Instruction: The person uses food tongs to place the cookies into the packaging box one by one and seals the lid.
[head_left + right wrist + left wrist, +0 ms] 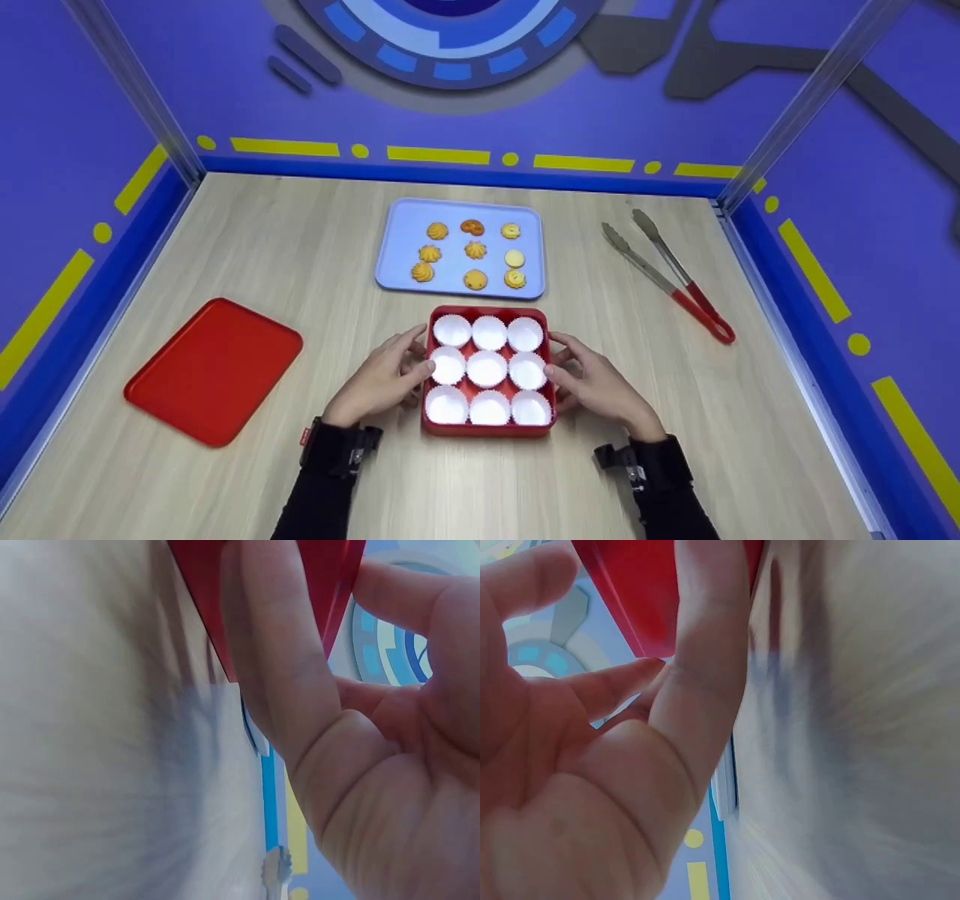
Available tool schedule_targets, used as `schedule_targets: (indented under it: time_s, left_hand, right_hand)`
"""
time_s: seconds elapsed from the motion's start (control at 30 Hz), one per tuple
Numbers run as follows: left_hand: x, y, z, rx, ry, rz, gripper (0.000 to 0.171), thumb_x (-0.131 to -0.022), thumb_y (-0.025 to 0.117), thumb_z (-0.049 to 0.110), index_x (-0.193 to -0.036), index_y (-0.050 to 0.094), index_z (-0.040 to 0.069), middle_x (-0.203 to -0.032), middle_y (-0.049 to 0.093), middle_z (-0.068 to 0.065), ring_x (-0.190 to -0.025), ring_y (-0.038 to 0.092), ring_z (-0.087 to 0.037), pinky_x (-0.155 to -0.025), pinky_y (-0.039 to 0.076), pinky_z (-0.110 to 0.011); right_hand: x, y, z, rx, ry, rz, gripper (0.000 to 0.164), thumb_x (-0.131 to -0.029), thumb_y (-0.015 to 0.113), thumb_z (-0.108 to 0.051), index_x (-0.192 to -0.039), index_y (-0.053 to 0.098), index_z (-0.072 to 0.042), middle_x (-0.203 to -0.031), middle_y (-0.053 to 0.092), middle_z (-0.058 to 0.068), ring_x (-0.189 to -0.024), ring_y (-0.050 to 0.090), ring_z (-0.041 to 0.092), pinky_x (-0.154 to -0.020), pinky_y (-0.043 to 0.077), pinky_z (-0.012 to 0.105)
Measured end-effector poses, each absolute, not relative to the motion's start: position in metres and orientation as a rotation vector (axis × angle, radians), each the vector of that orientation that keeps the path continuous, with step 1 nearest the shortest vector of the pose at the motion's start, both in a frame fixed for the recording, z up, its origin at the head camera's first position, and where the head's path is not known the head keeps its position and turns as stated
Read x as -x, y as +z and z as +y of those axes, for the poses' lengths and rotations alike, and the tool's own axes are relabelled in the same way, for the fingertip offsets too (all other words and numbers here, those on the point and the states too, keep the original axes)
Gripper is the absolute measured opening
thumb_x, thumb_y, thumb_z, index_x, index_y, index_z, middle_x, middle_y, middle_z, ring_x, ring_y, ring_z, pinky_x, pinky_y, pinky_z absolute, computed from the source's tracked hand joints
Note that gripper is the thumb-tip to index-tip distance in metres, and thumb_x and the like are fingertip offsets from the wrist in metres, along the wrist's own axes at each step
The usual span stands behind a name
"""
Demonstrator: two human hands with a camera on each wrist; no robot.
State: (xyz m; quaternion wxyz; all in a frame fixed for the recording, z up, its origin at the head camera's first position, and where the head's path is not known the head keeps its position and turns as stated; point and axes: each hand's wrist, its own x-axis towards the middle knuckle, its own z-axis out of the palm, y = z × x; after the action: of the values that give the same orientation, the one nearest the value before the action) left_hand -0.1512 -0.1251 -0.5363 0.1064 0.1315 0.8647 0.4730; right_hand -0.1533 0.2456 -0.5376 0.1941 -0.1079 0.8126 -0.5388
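A red square box (487,430) stands on the table in front of me, with several white fluted paper cups (487,368) in rows inside it. My left hand (379,379) grips its left side, thumb at the rim and fingers along the outer wall. On the opposite side my right hand (600,382) holds it the same way, thumb over the right rim. In the left wrist view, fingers (709,637) lie against the red wall (634,592). The right wrist view likewise has fingers (281,630) along the box's side (330,577).
Behind the box lies a light blue tray (397,240) with several small cookies (475,250), one pretzel-shaped (472,226). A flat red tray or lid (214,371) rests at the left. Metal tongs with red handles (694,300) lie spread at the right. Blue panels (480,127) wall the table.
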Motion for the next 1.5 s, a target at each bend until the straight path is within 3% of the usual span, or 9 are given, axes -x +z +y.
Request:
schedule_targets:
  time_s: [0.5,0.7,0.93,1.07,1.17,1.33,1.5]
  left_hand:
    - [0.149,-0.536,-0.124,-0.304,1.474,2.433,0.065,-0.107,0.062,0.02,-0.167,0.036,0.014,-0.129,0.061,-0.012,-0.107,0.059,-0.023,-0.082,0.059,-0.037]
    - [0.149,-0.538,-0.124,-0.266,1.545,2.321,0.067,-0.108,0.06,0.018,-0.169,0.031,0.015,-0.129,0.058,-0.016,-0.106,0.062,-0.028,-0.072,0.063,-0.04]
    - [0.151,-0.539,-0.123,-0.306,1.563,2.318,0.067,-0.109,0.059,0.019,-0.168,0.03,0.011,-0.128,0.059,-0.017,-0.104,0.063,-0.028,-0.075,0.063,-0.043]
    - [0.152,-0.54,-0.124,-0.307,1.565,2.32,0.067,-0.109,0.06,0.019,-0.168,0.031,0.011,-0.127,0.059,-0.017,-0.104,0.063,-0.028,-0.076,0.063,-0.044]
    - [0.151,-0.54,-0.124,-0.291,1.568,2.315,0.067,-0.109,0.06,0.019,-0.169,0.03,0.013,-0.127,0.059,-0.018,-0.104,0.063,-0.028,-0.074,0.063,-0.042]
    - [0.149,-0.539,-0.124,-0.283,1.565,2.314,0.068,-0.109,0.059,0.018,-0.169,0.029,0.013,-0.128,0.059,-0.018,-0.105,0.064,-0.029,-0.07,0.064,-0.04]
    - [0.15,-0.539,-0.123,-0.281,1.579,2.301,0.067,-0.109,0.059,0.017,-0.169,0.03,0.014,-0.128,0.058,-0.019,-0.098,0.066,-0.028,-0.068,0.064,-0.041]
  right_hand:
    - [0.154,-0.539,0.245,0.317,-1.501,2.229,0.074,-0.105,0.068,-0.031,-0.167,0.031,-0.014,-0.128,0.056,0.022,-0.082,0.074,0.03,-0.071,0.065,0.045]
    - [0.165,-0.527,0.269,0.365,-1.438,2.349,0.069,-0.107,0.066,-0.026,-0.167,0.034,-0.01,-0.133,0.06,0.023,-0.096,0.074,0.033,-0.085,0.063,0.044]
    - [0.204,-0.499,0.346,0.296,-1.032,2.959,0.063,-0.104,0.069,-0.02,-0.157,0.044,0.004,-0.139,0.055,0.032,-0.126,0.054,0.049,-0.105,0.045,0.066]
    - [0.231,-0.497,0.386,0.06,-0.807,3.121,0.075,-0.101,0.07,-0.026,-0.159,0.037,0.006,-0.149,0.041,0.039,-0.135,0.038,0.061,-0.108,0.029,0.075]
    - [0.243,-0.504,0.41,-0.097,-0.675,3.102,0.084,-0.102,0.068,-0.037,-0.162,0.028,0.006,-0.153,0.033,0.042,-0.136,0.032,0.066,-0.105,0.025,0.079]
    - [0.253,-0.519,0.424,-0.194,-0.592,3.024,0.093,-0.102,0.064,-0.051,-0.159,0.027,0.013,-0.147,0.035,0.046,-0.131,0.036,0.067,-0.102,0.028,0.08]
    - [0.263,-0.528,0.42,-0.246,-0.566,3.029,0.091,-0.101,0.064,-0.055,-0.154,0.035,0.013,-0.139,0.041,0.043,-0.127,0.041,0.064,-0.101,0.032,0.077]
